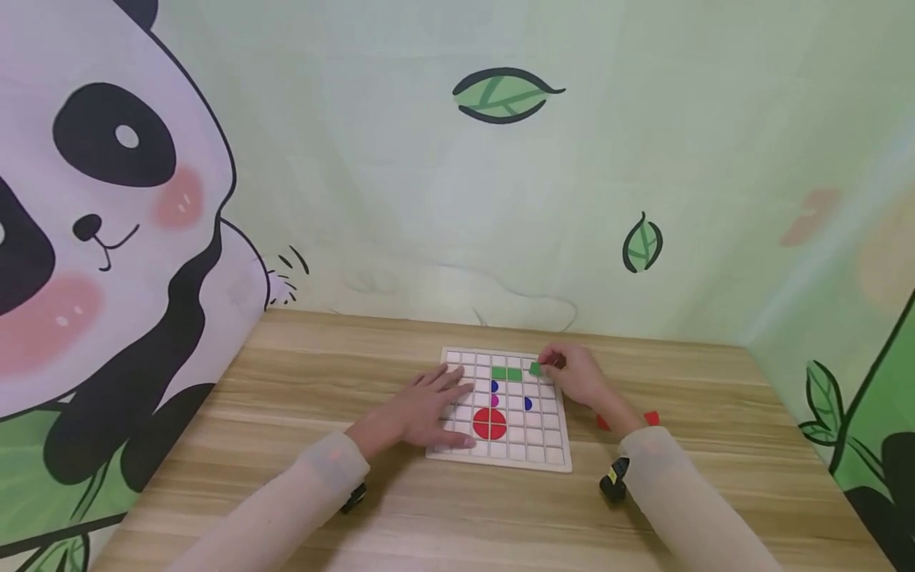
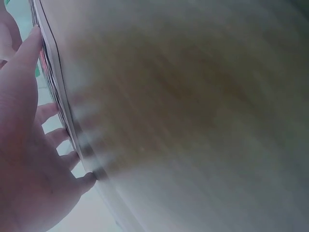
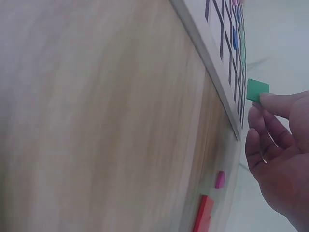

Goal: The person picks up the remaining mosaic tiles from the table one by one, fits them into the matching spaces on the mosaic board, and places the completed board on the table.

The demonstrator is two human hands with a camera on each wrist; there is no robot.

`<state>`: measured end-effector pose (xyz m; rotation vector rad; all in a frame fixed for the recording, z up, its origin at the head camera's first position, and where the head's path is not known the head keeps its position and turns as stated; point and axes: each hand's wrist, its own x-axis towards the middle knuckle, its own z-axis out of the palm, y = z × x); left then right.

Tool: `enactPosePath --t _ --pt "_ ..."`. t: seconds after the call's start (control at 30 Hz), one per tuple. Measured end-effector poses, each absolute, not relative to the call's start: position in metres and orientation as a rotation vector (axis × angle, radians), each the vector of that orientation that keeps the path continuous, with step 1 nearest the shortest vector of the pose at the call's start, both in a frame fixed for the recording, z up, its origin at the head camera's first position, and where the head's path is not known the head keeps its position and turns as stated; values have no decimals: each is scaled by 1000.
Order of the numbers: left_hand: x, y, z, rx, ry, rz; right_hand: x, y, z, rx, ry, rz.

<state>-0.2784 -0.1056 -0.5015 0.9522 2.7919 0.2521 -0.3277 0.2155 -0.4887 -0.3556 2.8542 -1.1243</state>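
Observation:
A white square grid board [image 1: 536,454] lies on the wooden table. Fingers spread, my left hand [image 1: 429,407] rests on the board's left side; the left wrist view shows its fingertips along the board's edge. Over the board's far right corner, my right hand [image 1: 577,373] pinches a green square tile [image 3: 258,90] between thumb and fingers. Set in the grid are two green squares [image 1: 506,373] side by side, a red circle [image 1: 489,423] made of quarter pieces, a magenta half-round piece [image 1: 494,401] and two blue half-round pieces [image 1: 528,403].
Red pieces [image 3: 203,213] and a small magenta piece [image 3: 220,180] lie on the table right of the board, partly behind my right forearm in the head view. A fabric backdrop [image 1: 372,199] with a panda and leaves stands behind the table [image 1: 300,381].

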Motion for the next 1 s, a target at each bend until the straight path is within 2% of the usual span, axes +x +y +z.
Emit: enactPosePath --t 1.0 --pt "-279 -107 -503 967 2790 228 -335 206 -497 -302 2805 -1119"
